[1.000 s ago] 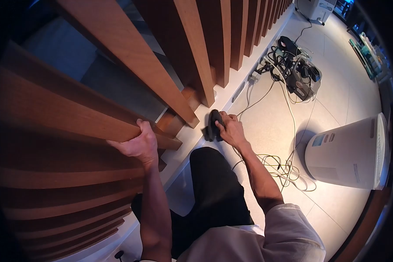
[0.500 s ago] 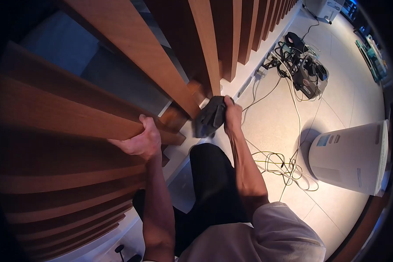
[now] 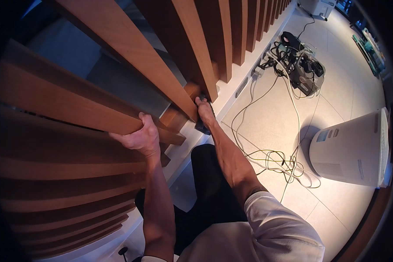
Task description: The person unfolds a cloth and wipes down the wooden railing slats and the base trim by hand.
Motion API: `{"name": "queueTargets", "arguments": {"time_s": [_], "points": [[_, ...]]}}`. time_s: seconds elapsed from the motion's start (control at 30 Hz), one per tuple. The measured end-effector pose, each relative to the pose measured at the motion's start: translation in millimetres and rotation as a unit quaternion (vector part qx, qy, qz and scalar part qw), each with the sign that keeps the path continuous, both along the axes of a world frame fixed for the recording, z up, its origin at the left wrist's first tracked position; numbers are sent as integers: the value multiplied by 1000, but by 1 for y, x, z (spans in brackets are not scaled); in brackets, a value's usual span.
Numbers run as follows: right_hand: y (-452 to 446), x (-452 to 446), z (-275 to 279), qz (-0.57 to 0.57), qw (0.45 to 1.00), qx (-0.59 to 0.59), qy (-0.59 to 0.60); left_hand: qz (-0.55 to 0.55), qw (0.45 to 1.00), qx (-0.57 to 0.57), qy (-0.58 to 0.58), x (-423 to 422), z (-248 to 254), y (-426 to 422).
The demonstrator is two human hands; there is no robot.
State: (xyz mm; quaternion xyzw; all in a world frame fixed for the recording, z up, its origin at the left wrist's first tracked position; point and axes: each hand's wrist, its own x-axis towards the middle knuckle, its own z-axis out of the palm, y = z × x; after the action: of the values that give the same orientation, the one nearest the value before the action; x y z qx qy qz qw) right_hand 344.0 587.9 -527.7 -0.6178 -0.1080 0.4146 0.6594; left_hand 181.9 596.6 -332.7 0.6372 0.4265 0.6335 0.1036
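Observation:
My left hand (image 3: 140,136) grips the lower end of a brown wooden slat (image 3: 83,102), with the thumb on the upper side and the fingers at the edge. My right hand (image 3: 206,112) is closed on a dark grey cloth (image 3: 202,127), bunched low between two slats where they meet the white ledge (image 3: 228,101). Much of the cloth is hidden behind the hand and the neighbouring slat (image 3: 131,52). A short wooden crosspiece (image 3: 174,118) lies between my two hands.
Loose cables (image 3: 284,165) lie coiled on the tiled floor (image 3: 266,118) at right. Beyond them sits a black tangle of cords with a dark box (image 3: 308,78). A white bin-like appliance (image 3: 349,148) stands at far right. My dark-clothed knee (image 3: 205,161) is close to the ledge.
My right hand has moved left and in against the slats with the cloth, which now shows much less. My left hand keeps its hold on the slat.

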Motion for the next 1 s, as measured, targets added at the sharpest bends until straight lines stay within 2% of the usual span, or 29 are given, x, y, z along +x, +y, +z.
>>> {"name": "queueTargets", "arguments": {"time_s": [0.03, 0.07, 0.1, 0.13, 0.17, 0.23, 0.27, 0.33, 0.4, 0.43, 0.5, 0.6, 0.67, 0.7, 0.77, 0.8, 0.93, 1.0], "points": [[-5, -2, 7, 9, 1000, -16, -14, -26, 999, -38, -22, 2, 4, -5], [-9, -1, 16, 15, 999, -31, -28, -33, 999, -28, -28, -4, 6, -22], [-1, 4, -10, 25, 998, -28, -40, 15, 997, 56, 47, -13, 3, -47], [-1, 7, -13, 29, 998, -37, -44, 62, 981, 139, 120, -11, 0, -62], [-2, 9, -19, 35, 997, -52, -44, 53, 981, 142, 117, 3, -3, -69], [-4, 3, -34, 29, 998, -52, -36, -228, 951, 165, 129, 12, -14, -94], [-5, 1, -36, 31, 998, -43, -33, -226, 953, 154, 133, 16, -12, -93], [-11, 9, -12, 54, 997, -49, -35, -110, 981, 59, 150, 62, 27, -65], [-13, 11, -15, 45, 998, -42, -27, -22, 968, 117, 220, 85, 53, -37], [-14, 10, -18, 52, 998, -37, -27, -27, 968, 114, 224, 96, 48, -21], [-12, 5, -22, 31, 999, -14, -15, 1, 960, 177, 218, 107, 26, 11], [-5, 3, -13, 17, 999, -24, -32, -11, 961, 201, 189, 108, 9, 26], [-14, -9, 6, 36, 992, 98, -65, -22, 963, 205, 172, 112, 7, 30], [-16, -8, 13, 41, 993, 96, -61, -29, 964, 209, 163, 113, 7, 30], [-23, -8, 19, 62, 982, 167, -56, -37, 964, 207, 162, 109, 4, 29], [-18, -9, 10, 39, 983, 154, -95, -41, 962, 215, 161, 110, 4, 29], [-12, -5, -32, 43, 988, 113, -97, -28, 958, 236, 159, 113, 8, 28], [-3, 3, -72, 104, 985, 21, -136, -66, 969, 201, 128, 113, 4, 22]]}}
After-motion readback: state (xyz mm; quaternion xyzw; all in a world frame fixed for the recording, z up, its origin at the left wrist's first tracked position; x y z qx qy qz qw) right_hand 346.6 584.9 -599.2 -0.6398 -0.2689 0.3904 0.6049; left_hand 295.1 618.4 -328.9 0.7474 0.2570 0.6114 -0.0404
